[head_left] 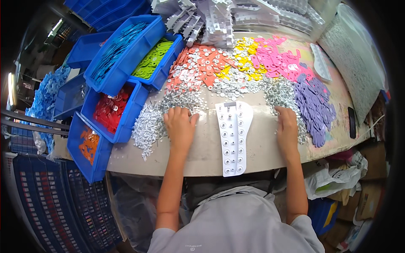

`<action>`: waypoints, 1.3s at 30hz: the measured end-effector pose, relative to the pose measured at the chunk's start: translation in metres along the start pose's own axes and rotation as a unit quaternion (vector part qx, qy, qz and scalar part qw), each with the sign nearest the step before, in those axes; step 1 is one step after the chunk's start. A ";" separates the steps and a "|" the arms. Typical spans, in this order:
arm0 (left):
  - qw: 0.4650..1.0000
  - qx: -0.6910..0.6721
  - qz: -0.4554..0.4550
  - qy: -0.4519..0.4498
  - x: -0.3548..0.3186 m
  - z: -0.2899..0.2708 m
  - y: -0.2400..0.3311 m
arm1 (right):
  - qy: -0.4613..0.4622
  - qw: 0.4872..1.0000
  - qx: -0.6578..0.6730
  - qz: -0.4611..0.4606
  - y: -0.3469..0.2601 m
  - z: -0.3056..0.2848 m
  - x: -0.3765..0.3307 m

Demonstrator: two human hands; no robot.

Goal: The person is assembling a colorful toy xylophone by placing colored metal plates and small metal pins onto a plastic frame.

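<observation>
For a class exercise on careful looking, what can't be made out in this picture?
All in the head view:
Left hand: its back hides anything under the palm.
Right hand: its back likewise hides whatever the fingers may hold.
Bin of red pieces: its far end is hidden by the bin of blue pieces.
White plastic strips: cut off by the top edge.
Small silver pieces: too small and heaped to count.

Workshop, blue bins (133, 111) (parts-filled), heaped fasteners (145, 131)
</observation>
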State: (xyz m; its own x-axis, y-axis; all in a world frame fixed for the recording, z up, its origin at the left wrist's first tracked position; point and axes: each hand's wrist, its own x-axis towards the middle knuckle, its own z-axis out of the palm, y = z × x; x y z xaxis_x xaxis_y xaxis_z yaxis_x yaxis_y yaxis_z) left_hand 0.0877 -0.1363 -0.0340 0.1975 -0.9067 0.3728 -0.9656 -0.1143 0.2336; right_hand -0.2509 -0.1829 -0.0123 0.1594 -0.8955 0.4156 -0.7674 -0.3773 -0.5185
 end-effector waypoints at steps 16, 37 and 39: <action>0.943 -0.332 0.011 0.018 -0.022 -0.033 0.046 | -0.097 0.978 0.180 -0.025 -0.080 0.055 -0.003; 0.927 -0.370 0.044 -0.042 -0.025 -0.001 0.082 | -0.065 0.993 -0.101 -0.010 0.018 -0.027 -0.014; 0.932 -0.356 0.058 -0.039 -0.025 -0.001 0.083 | -0.060 0.995 -0.085 -0.006 0.025 -0.026 -0.014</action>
State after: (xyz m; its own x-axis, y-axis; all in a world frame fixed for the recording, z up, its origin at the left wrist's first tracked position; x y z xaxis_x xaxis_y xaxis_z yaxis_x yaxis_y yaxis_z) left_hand 0.0032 -0.1231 -0.0231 0.0594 -0.9259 0.3731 -0.6171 0.2597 0.7428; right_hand -0.2886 -0.1734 -0.0121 0.2342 -0.9165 0.3243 -0.8572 -0.3520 -0.3758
